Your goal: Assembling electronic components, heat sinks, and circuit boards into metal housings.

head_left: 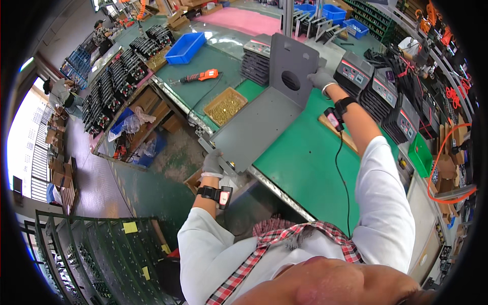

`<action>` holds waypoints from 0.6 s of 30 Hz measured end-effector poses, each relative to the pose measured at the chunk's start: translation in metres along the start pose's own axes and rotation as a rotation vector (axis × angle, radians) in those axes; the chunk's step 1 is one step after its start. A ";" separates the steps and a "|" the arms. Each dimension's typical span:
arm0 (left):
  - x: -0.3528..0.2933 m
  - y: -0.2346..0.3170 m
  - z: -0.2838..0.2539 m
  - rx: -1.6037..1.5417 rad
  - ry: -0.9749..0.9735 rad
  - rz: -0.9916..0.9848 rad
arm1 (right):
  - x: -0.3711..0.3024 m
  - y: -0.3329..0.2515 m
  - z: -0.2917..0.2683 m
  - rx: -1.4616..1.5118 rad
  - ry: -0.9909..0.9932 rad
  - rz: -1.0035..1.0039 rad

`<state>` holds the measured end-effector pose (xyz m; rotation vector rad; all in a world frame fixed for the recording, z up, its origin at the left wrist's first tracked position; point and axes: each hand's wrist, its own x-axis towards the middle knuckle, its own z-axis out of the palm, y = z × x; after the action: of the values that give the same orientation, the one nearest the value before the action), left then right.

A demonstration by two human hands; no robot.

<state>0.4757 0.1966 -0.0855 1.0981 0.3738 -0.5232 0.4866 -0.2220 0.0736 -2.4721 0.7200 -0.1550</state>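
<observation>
The bent grey sheet-metal panel [259, 129] lies on the green workbench [310, 173], its perforated flange upright at the far end, its near-left end overhanging the bench edge, probably to leave that edge reachable; the gloved left hand [212, 163] closes round the near corner; the gloved right hand [321, 80] curls on the flange's right edge, seemingly to steady it; left of the panel sit brass-coloured fasteners [225, 105] and, farther, an orange power screwdriver [203, 75].

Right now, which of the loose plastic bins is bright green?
The green bin at far right, past the right hand. The others, like the blue bin beyond the orange power tool, are blue.
</observation>
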 end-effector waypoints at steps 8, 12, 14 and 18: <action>0.005 -0.006 -0.002 -0.081 -0.072 -0.055 | 0.016 0.025 0.041 0.106 0.247 0.036; -0.039 -0.006 0.001 0.113 -0.326 -0.043 | -0.070 0.051 0.008 0.008 0.161 -0.094; -0.078 -0.004 0.008 0.161 -0.225 -0.176 | -0.123 0.065 -0.017 0.005 0.150 -0.040; -0.145 -0.006 0.027 0.434 -0.127 -0.213 | -0.249 0.120 -0.088 0.096 0.183 0.132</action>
<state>0.3541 0.2012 -0.0016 1.4422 0.2726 -0.8867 0.1968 -0.2176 0.0932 -2.3318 0.9276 -0.3609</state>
